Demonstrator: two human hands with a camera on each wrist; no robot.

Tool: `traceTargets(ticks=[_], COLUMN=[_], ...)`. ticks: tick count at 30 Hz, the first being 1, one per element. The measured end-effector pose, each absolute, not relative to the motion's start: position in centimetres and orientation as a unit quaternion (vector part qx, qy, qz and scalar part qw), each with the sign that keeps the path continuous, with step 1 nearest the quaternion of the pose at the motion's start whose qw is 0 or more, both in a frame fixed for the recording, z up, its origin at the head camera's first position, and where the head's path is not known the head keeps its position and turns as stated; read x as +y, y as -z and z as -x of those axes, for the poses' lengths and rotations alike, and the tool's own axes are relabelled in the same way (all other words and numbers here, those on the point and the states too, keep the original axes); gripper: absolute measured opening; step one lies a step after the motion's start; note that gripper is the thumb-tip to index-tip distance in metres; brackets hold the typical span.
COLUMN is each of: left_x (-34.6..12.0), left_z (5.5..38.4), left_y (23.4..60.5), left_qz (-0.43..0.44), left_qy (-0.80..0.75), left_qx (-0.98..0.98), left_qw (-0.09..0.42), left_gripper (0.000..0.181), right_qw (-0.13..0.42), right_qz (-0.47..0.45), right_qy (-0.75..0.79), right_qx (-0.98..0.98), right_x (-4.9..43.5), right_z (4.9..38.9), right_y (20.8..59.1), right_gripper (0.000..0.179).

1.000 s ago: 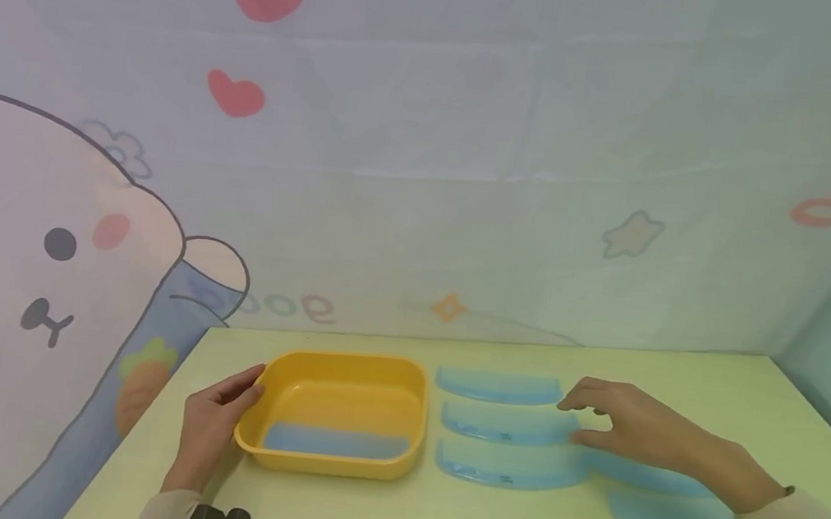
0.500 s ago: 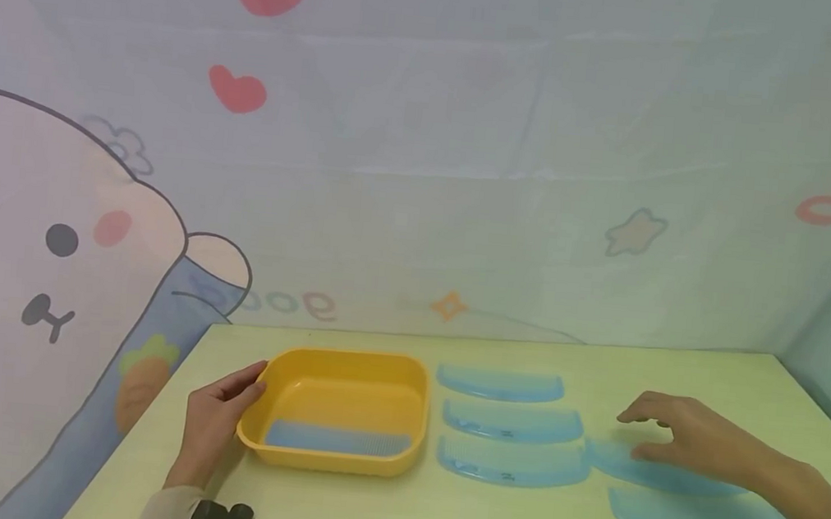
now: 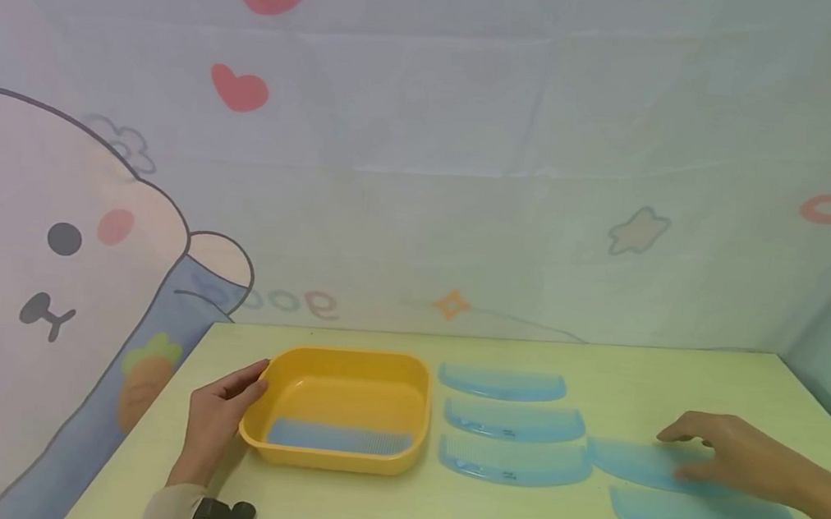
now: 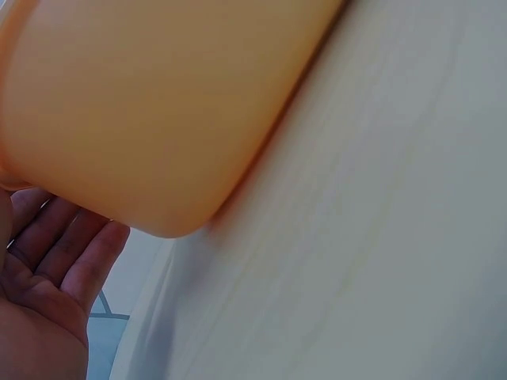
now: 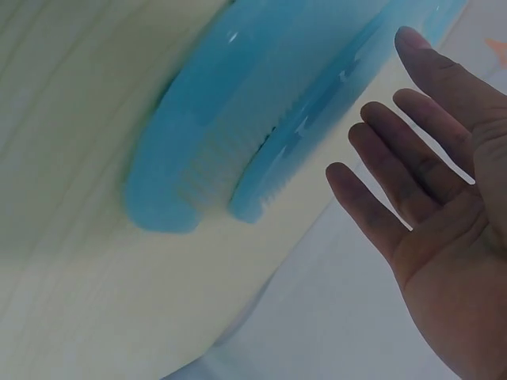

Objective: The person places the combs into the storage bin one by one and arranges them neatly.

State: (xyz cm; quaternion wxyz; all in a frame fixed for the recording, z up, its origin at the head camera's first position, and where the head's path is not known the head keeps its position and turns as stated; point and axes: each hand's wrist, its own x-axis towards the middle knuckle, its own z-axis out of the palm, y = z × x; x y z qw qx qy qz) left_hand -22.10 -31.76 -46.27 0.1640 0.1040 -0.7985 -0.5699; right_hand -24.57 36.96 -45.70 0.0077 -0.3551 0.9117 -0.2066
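On the tabletop, the left hand grips the rim of a yellow tray containing 1 blue comb, while the right hand, loosely spread, hovers over 1 of 5 outside combs.

Comb in tray; five combs right

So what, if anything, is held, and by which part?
The left grip holds the yellow tray by the rim at its left end. The right grip holds nothing, open over a blue comb.
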Motion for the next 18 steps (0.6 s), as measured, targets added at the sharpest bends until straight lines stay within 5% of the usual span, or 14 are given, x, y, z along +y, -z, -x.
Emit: traceTargets(ticks=[18], left_x=[-31.9], left_z=[22.0], left_y=[46.2], left_qz=[-0.102], left_qy=[0.580], left_qx=[-0.794], left_qw=[0.153], left_gripper=[0.039], right_qw=[0.040], right_qz=[0.305], right_qy=[0.201], right_qx=[0.930], right_x=[39.7], right_z=[24.1], right_y=[45.9], right_gripper=[0.053])
